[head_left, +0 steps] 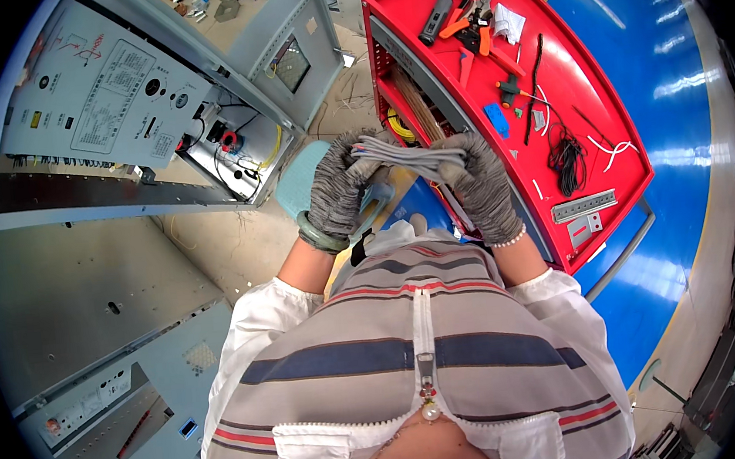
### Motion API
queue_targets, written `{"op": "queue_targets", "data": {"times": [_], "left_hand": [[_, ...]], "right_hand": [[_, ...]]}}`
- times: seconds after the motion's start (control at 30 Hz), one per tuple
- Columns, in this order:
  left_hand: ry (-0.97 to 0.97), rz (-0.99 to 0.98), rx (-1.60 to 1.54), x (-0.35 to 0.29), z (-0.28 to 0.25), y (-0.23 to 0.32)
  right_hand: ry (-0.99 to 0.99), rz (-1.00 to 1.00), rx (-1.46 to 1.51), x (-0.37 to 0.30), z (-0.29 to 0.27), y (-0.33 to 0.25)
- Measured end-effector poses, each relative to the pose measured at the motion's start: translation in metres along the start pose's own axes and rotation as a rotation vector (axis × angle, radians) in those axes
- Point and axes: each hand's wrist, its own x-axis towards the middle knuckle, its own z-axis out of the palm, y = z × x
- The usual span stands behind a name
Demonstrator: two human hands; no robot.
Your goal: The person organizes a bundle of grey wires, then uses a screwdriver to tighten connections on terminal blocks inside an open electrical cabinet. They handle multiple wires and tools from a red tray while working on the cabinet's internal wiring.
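Observation:
A bundle of grey cable (409,158) stretches between my two gloved hands in front of my body. My left hand (339,184), in a grey knitted glove, is closed around its left end, where thin coloured wire ends show. The right end is gripped by my right hand (479,180), in a matching glove, with the thumb pressed on the cable. Beyond the right hand stands a red tool cart (588,105). Below and behind the left hand is a pale green stool seat (300,181).
Pliers with orange handles (474,32), a screwdriver (510,90), a black cable coil (566,160) and a slotted metal rail (584,205) lie on the cart. Open grey electrical cabinets (111,94) stand at the left, with a door (300,60) swung out. Yellow cable (400,126) sits in the cart's shelf.

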Motion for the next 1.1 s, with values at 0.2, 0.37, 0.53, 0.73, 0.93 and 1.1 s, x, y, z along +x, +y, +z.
{"op": "queue_targets", "data": {"times": [0.2,0.37,0.53,0.73,0.93,1.1], "left_hand": [[0.022,0.147,0.238,0.004,-0.003,-0.001],[0.022,0.151,0.264,0.001,0.006,0.002],[0.031,0.144,0.266,-0.005,0.013,0.010],[0.100,0.110,0.209,-0.006,0.006,0.004],[0.079,0.097,0.164,-0.006,0.002,-0.006],[0.038,0.045,0.141,-0.010,0.005,-0.009]], "right_hand": [[-0.100,0.210,0.188,-0.009,0.007,-0.012],[-0.019,-0.141,-0.432,0.005,0.016,-0.026],[0.004,-0.221,-0.578,0.005,0.022,-0.035],[0.100,-0.383,-0.701,-0.002,0.016,-0.033],[0.047,-0.331,-0.767,-0.008,0.013,-0.019],[0.074,-0.304,-0.721,-0.016,0.008,-0.011]]}}
